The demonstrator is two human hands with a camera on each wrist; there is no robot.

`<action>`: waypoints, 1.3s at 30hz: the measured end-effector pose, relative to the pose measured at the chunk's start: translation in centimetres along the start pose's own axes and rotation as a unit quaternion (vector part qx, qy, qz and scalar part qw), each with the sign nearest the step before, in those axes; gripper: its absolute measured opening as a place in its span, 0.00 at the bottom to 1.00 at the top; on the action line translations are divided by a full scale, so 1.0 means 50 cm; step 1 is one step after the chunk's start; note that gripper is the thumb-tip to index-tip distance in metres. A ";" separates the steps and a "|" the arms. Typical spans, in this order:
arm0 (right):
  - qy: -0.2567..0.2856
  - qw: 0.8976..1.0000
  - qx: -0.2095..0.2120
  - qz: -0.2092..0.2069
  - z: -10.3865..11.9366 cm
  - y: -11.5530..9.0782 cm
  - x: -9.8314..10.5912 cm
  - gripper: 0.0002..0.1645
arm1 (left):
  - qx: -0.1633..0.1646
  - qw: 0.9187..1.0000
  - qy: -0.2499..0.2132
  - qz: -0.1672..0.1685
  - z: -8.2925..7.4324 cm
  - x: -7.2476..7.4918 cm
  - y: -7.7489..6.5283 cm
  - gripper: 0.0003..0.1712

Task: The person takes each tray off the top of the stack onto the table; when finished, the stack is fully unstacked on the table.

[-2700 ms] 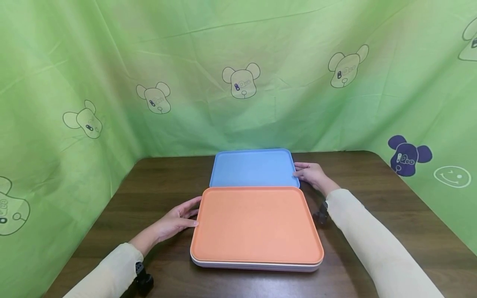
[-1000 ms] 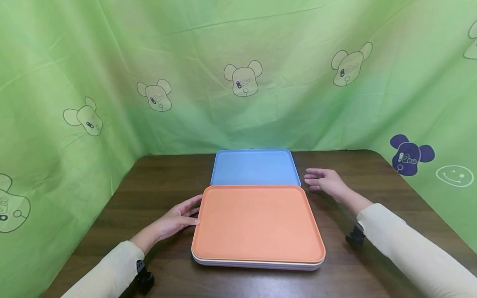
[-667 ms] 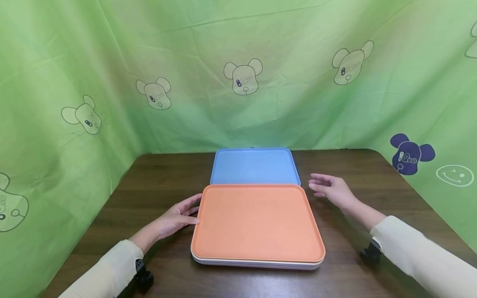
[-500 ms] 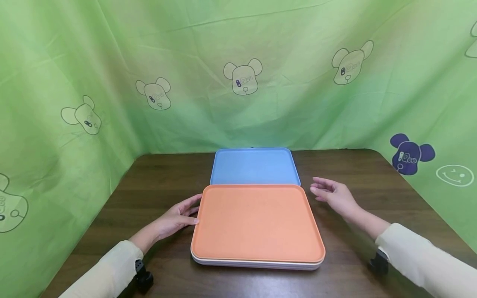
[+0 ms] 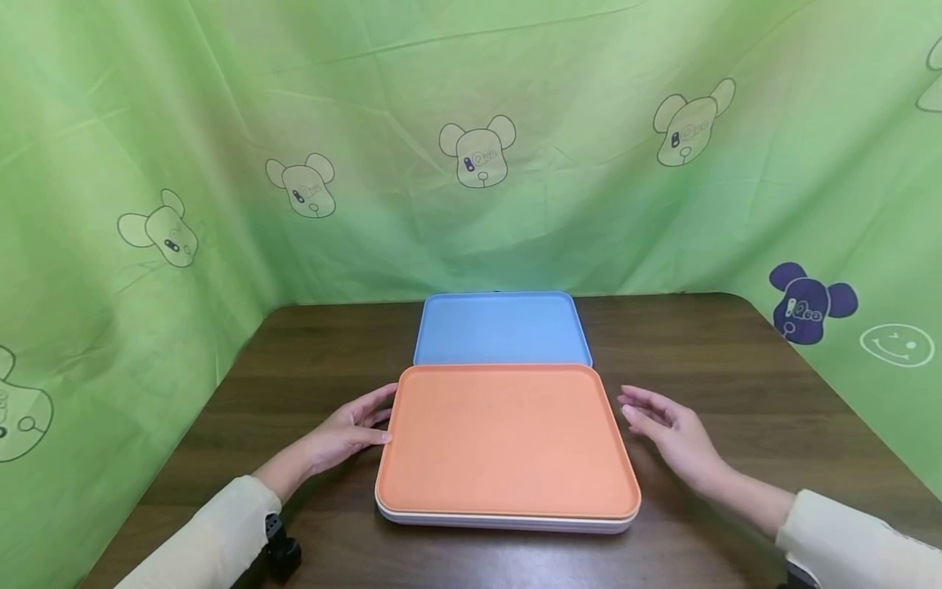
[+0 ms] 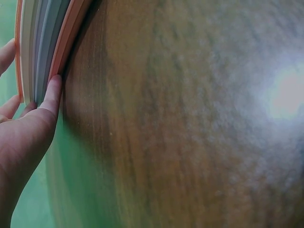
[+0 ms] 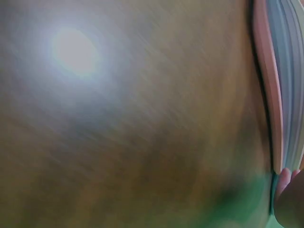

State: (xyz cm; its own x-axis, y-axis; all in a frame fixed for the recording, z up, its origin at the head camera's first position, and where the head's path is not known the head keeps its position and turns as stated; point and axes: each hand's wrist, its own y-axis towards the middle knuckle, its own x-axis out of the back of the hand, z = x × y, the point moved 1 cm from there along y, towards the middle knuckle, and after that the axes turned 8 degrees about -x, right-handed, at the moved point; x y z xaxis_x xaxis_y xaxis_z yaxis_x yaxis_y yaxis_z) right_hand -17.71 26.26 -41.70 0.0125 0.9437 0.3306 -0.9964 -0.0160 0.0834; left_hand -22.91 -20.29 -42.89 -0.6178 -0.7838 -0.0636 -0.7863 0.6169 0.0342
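A stack of several rectangular trays lies on the table, with an orange tray (image 5: 508, 442) on top and white, grey-blue and pinkish edges (image 6: 66, 35) showing below it in the left wrist view. My left hand (image 5: 342, 438) touches the stack's left side, thumb and fingertips right at the edges. Beyond the stack lies a blue tray (image 5: 504, 329), whose near edge is hidden behind the orange one. My right hand (image 5: 677, 438) is just off the stack's right side, fingers loosely bent, holding nothing.
The brown wooden table (image 5: 324, 343) extends on both sides of the trays. A green curtain (image 5: 383, 254) with bear-head prints surrounds its back and sides. A bright light reflection shows on the tabletop in both wrist views.
My right hand let go of the blue tray's right edge and came back toward me, to beside the stack. The left hand and the trays have stayed in place.
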 end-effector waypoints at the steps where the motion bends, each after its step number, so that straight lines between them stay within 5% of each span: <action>1: -0.001 1.000 0.004 -0.001 0.000 -0.007 -0.002 0.27 | 0.002 1.000 0.000 -0.001 -0.001 0.000 0.000 0.48; 11: -0.047 0.997 0.066 -0.020 -0.003 -0.071 -0.025 0.24 | 0.004 1.000 0.001 -0.002 -0.003 -0.001 0.001 0.48; 27: -0.018 1.000 -0.006 -0.002 -0.014 -0.105 -0.048 0.27 | 0.009 1.000 0.002 -0.005 -0.001 -0.001 0.000 0.48; 39: -0.044 0.996 0.073 -0.032 -0.013 -0.101 -0.051 0.25 | 0.016 1.000 -0.001 -0.015 -0.005 -0.004 -0.002 0.48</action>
State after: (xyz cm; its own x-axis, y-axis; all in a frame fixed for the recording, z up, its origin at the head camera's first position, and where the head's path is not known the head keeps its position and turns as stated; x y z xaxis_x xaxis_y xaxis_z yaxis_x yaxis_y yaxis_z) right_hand -12.77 24.15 -43.57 0.0901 0.9116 0.4011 -0.9703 -0.0104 0.2416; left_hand -22.72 -20.21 -42.62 -0.5943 -0.8015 -0.0669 -0.8033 0.5956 -0.0001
